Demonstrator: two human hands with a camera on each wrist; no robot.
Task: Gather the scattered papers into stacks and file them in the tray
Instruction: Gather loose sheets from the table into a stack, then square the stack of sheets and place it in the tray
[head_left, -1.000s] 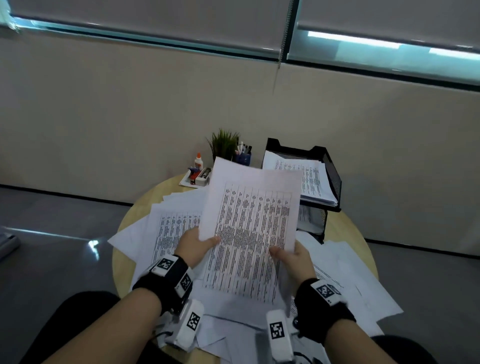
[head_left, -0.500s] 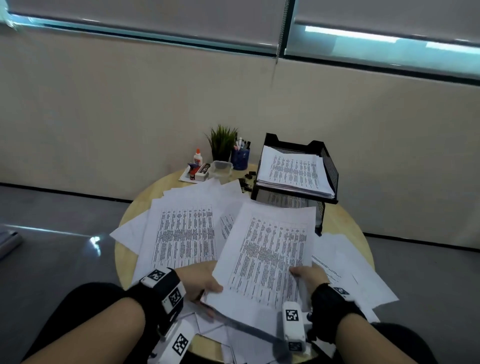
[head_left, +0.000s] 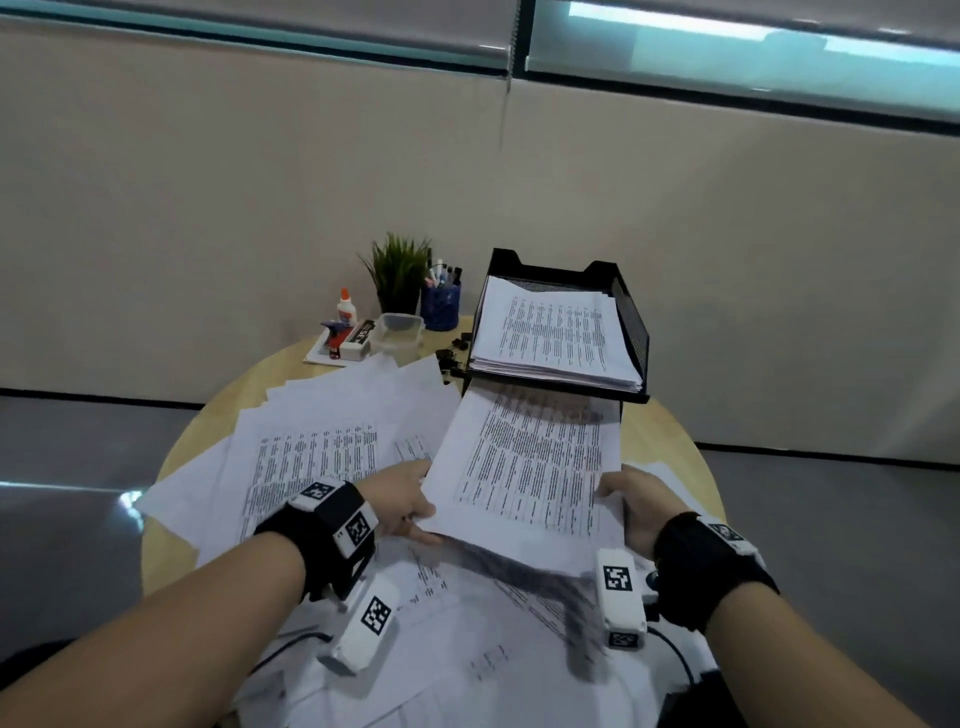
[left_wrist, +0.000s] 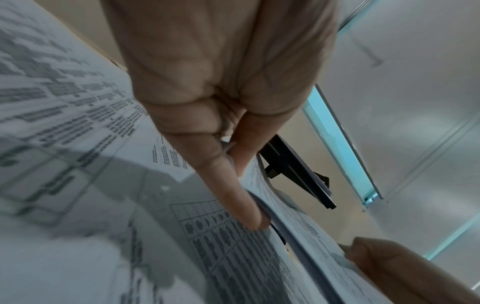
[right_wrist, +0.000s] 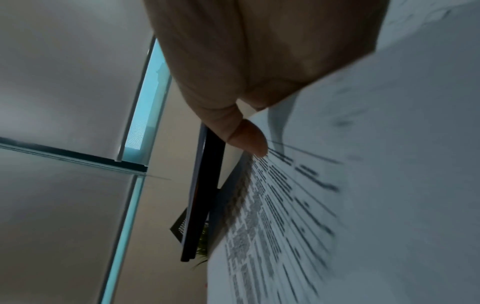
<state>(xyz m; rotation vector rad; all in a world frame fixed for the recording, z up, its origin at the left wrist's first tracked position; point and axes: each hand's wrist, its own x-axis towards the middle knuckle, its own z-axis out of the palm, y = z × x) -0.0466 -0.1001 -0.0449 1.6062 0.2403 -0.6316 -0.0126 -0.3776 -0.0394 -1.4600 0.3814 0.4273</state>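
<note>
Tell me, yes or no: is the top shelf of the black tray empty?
No, the top shelf of the black tray already holds a pile of printed papers, seen plainly from the head camera.

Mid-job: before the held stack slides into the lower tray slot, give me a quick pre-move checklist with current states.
1. Left hand grips the stack at its left edge: ok.
2. Right hand grips the right edge: ok.
3. Stack's far edge lined up with the lower slot of the tray: ok.
4. Room left in the lower slot: cannot tell, hidden.
5. Stack edges squared: cannot tell, blurred.
6. All loose papers gathered: not ok, many remain on the table.
</note>
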